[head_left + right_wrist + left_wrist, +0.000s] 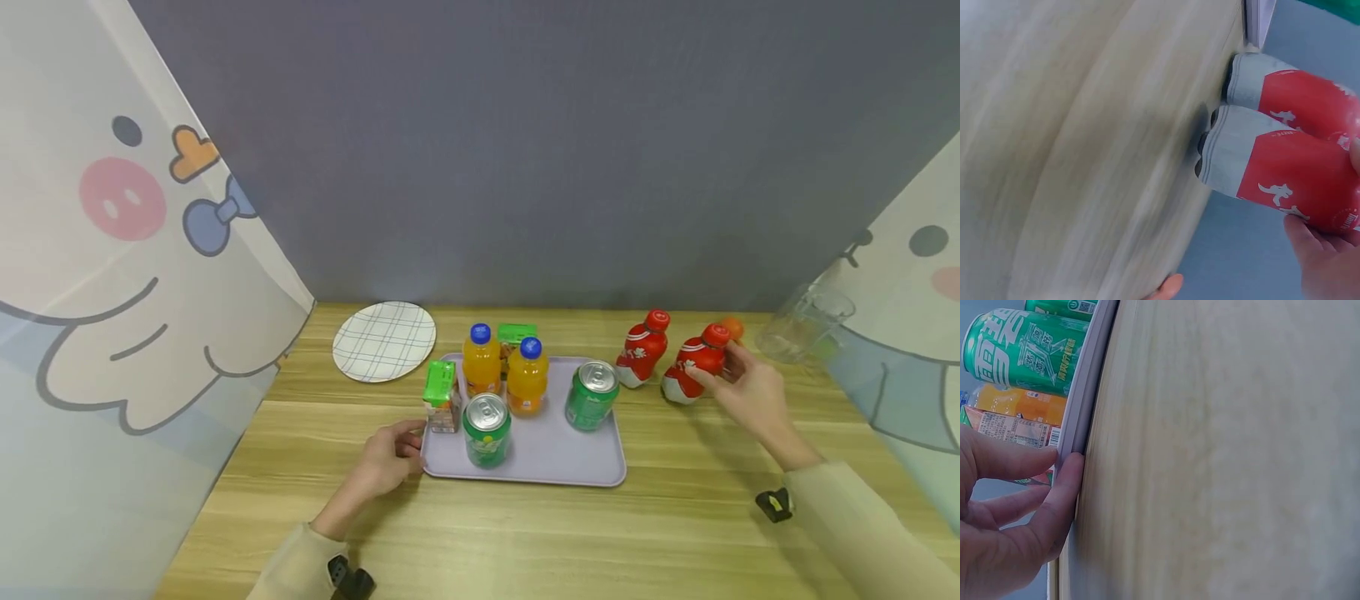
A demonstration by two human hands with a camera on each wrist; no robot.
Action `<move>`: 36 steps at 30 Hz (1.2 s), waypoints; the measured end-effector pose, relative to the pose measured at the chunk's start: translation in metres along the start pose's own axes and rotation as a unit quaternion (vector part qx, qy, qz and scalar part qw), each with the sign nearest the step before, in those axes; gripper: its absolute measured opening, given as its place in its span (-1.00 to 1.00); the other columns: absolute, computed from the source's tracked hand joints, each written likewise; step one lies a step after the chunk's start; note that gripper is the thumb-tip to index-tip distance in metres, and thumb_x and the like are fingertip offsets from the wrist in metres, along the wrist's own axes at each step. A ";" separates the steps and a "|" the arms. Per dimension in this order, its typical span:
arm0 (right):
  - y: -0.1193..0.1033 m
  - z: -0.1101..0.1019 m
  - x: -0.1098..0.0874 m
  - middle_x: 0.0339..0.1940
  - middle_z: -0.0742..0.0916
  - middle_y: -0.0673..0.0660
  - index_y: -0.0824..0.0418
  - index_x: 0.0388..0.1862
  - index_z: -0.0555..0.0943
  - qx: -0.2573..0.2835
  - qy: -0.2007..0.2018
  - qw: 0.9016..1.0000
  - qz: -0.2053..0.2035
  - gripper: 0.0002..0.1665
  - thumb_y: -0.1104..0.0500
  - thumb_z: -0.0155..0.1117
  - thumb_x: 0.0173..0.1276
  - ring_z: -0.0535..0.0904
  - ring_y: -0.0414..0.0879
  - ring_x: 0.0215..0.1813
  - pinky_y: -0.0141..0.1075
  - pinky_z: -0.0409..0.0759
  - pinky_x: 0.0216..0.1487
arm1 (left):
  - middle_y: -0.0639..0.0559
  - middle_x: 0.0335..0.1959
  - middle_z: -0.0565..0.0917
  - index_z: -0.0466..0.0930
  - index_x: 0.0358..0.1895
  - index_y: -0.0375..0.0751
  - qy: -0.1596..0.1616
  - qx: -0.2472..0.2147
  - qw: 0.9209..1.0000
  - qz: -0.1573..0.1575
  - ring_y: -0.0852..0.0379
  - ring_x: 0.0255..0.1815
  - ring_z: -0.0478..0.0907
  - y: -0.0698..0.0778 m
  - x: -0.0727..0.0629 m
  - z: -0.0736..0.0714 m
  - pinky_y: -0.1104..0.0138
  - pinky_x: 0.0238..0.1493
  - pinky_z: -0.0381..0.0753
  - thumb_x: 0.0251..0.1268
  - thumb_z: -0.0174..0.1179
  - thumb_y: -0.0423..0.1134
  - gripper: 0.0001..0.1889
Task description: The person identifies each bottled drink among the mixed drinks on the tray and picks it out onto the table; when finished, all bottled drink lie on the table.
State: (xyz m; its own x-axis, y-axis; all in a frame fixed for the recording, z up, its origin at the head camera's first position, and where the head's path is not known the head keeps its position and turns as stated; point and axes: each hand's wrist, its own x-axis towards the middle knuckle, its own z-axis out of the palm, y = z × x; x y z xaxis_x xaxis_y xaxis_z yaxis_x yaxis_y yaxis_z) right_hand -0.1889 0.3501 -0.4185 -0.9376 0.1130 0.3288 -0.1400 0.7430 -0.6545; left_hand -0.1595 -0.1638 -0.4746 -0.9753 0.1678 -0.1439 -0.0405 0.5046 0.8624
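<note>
My left hand [388,458] is at the front left corner of a pale purple tray [540,454]; in the left wrist view its thumb and a finger pinch the rim. My right hand [753,396] grips a red and white bottle [693,367] with a red cap, its base close over the table in the right wrist view. A second such bottle [641,354] stands just left of it, beside the tray. On the tray are green cans [487,433] [591,400], orange drink bottles with blue caps [482,362] [528,379], and juice cartons [442,396] [517,335].
Behind and left of the tray lies a white checked plate [384,342]. A small orange object [732,327] sits behind the gripped bottle. At the far right is a clear glass [806,323]. A grey partition [525,167] closes off the table's back edge.
</note>
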 end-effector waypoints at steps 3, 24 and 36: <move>0.005 0.004 0.004 0.00 0.57 0.54 0.58 0.23 0.36 0.006 0.000 1.000 0.003 -0.16 0.05 0.44 0.17 0.56 0.39 -0.05 -0.78 0.42 -0.31 | -0.07 -0.30 0.59 0.47 0.17 -0.43 -0.009 -0.003 1.000 0.002 0.08 -0.33 0.54 -0.001 -0.003 0.000 0.34 -0.52 0.61 -0.11 0.25 -0.62 -0.40; 0.011 0.001 0.020 0.08 0.56 0.49 0.49 0.29 0.35 0.052 -0.004 0.997 0.064 -0.18 0.03 0.40 0.21 0.58 0.01 0.00 -0.72 0.48 -0.24 | -0.12 -0.29 0.57 0.43 0.19 -0.48 -0.023 -0.021 0.999 0.017 0.06 -0.33 0.54 -0.003 0.002 0.002 0.34 -0.44 0.69 -0.02 0.18 -0.65 -0.43; 0.008 0.007 0.028 0.11 0.55 0.47 0.47 0.30 0.34 0.066 -0.010 0.996 0.055 -0.17 0.03 0.40 0.21 0.56 0.10 0.06 -0.69 0.50 -0.20 | -0.14 -0.30 0.58 0.43 0.18 -0.50 -0.015 -0.034 0.999 0.012 0.04 -0.34 0.55 -0.002 0.002 -0.001 0.33 -0.42 0.70 -0.03 0.17 -0.68 -0.43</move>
State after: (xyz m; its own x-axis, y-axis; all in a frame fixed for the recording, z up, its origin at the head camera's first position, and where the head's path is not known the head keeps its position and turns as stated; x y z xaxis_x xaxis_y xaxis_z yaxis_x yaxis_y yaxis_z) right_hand -0.2187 0.3547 -0.4194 -0.9557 0.1744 0.2373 -0.0754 0.6342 -0.7695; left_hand -0.1617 -0.1653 -0.4760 -0.9695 0.2044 -0.1355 -0.0322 0.4414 0.8967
